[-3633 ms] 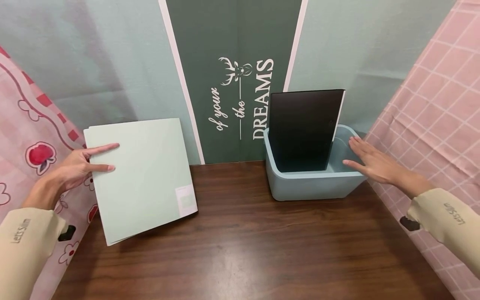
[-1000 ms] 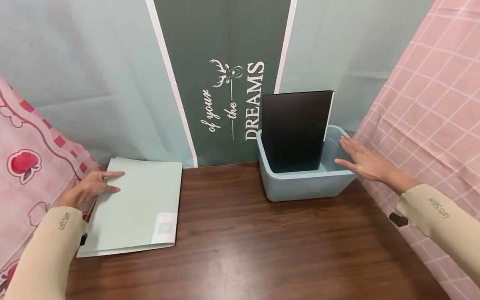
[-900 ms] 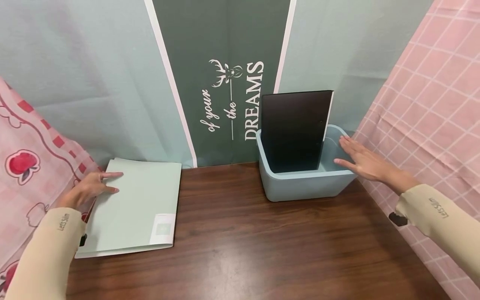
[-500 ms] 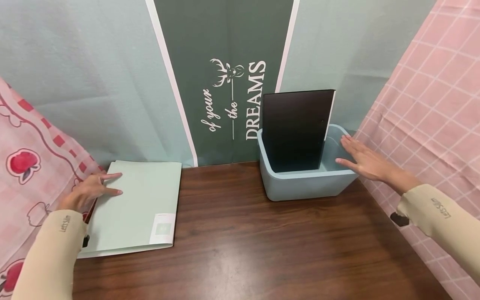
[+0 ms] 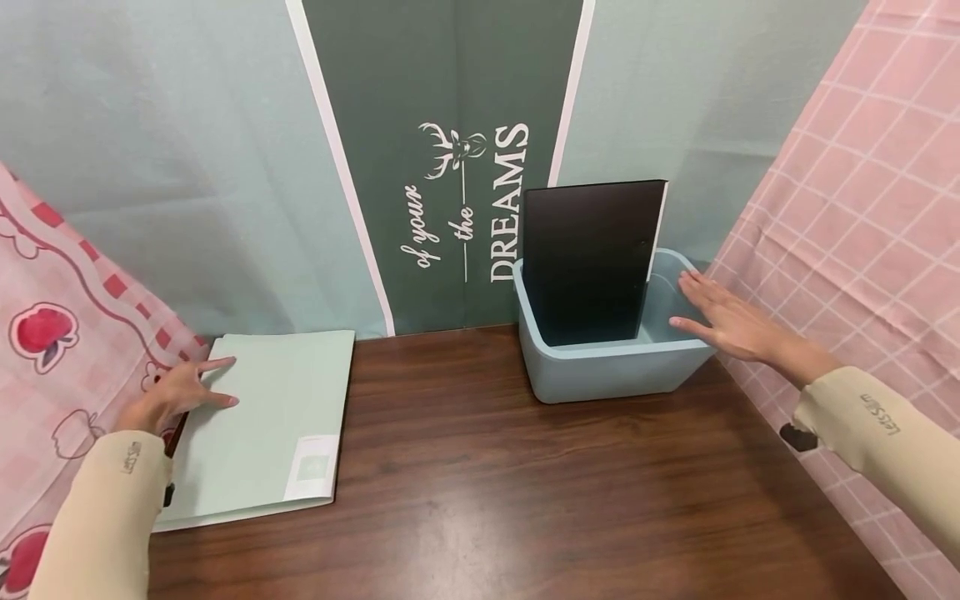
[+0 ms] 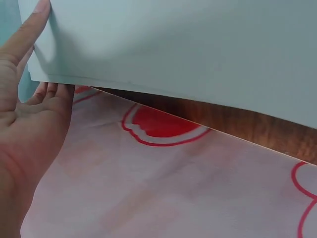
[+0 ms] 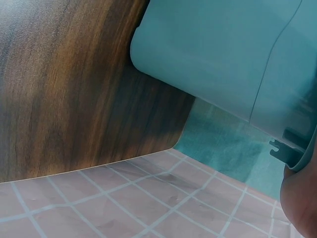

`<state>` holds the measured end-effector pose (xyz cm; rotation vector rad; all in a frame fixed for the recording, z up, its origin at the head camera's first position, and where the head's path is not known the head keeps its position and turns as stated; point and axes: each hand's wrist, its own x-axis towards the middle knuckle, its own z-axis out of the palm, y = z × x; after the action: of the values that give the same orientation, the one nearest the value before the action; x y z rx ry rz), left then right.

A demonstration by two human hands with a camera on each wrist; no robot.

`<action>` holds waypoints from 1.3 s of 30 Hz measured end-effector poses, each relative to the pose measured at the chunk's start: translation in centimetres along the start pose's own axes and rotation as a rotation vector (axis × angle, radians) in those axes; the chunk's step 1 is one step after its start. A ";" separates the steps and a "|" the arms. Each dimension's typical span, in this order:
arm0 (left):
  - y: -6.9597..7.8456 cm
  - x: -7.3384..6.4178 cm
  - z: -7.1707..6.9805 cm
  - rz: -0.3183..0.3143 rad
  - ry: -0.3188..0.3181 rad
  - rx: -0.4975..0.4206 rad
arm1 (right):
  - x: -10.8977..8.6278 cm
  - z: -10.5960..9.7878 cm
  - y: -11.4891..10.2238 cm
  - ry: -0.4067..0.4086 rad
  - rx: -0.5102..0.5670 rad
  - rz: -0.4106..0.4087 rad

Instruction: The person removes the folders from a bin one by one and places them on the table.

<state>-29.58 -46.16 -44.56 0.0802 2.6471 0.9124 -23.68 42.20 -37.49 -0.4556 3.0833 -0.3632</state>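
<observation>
A pale green file folder (image 5: 275, 417) with a white label near its front right corner lies at the left of the table. My left hand (image 5: 178, 396) grips its left edge, thumb and index finger on top. In the left wrist view the other fingers (image 6: 52, 96) reach under the folder, whose edge stands a little above the table there. At the right, a blue plastic bin (image 5: 617, 373) holds an upright black flat folder (image 5: 596, 258) with a white edge. My right hand (image 5: 731, 321) rests on the bin's right rim with straight fingers.
The brown wooden table (image 5: 480, 467) stretches between folder and bin. Behind it hangs a green and grey cloth (image 5: 457, 75) with printed lettering. Pink cloths flank the table, one with apples (image 5: 45, 329), one a checked cloth (image 5: 847, 275).
My left hand has lowered the green folder from a raised tilt towards the table, then shifted it slightly left and nearer. The right hand stays at the bin.
</observation>
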 end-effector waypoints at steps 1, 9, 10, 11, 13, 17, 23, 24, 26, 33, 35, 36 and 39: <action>-0.2 -0.1 0.1 0.003 0.005 0.014 | 0.0 0.0 0.0 -0.002 0.000 0.001; -1.2 -0.6 1.0 -0.010 0.019 0.024 | 0.2 0.2 0.3 0.003 -0.009 -0.008; -1.2 -0.6 1.1 -0.007 0.023 0.028 | 0.2 0.2 0.4 0.002 -0.008 -0.008; -1.2 -0.6 1.1 -0.001 0.026 0.032 | 0.2 0.2 0.4 0.003 -0.009 -0.008; -1.1 -0.6 1.2 0.008 0.035 0.052 | 0.2 0.2 0.5 0.004 -0.011 -0.007; -1.0 -0.6 1.5 0.021 0.049 0.109 | 0.2 0.3 0.6 0.011 -0.008 -0.009; -0.7 -0.9 1.9 0.025 0.049 0.099 | 0.4 0.4 0.8 0.013 -0.005 -0.014; -0.6 -1.0 1.9 0.026 0.046 0.089 | 0.4 0.4 0.8 0.013 -0.005 -0.015; -0.5 -1.0 2.0 0.031 0.044 0.073 | 0.5 0.4 0.8 0.014 -0.004 -0.018; 0.4 -0.9 2.1 0.044 0.032 -0.004 | 0.7 0.4 1.0 0.017 -0.002 -0.030; 0.8 -0.9 2.1 0.045 0.031 0.000 | 0.8 0.5 1.1 0.017 0.000 -0.031; 0.9 -1.0 2.2 0.044 0.030 0.003 | 0.8 0.5 1.1 0.017 0.001 -0.031; 1.6 -1.1 2.3 0.043 0.027 -0.009 | 0.9 0.5 1.1 0.012 0.006 -0.030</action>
<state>-27.85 -43.74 -44.97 0.1240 2.6757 0.9458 -24.82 42.90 -38.18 -0.5011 3.0887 -0.3773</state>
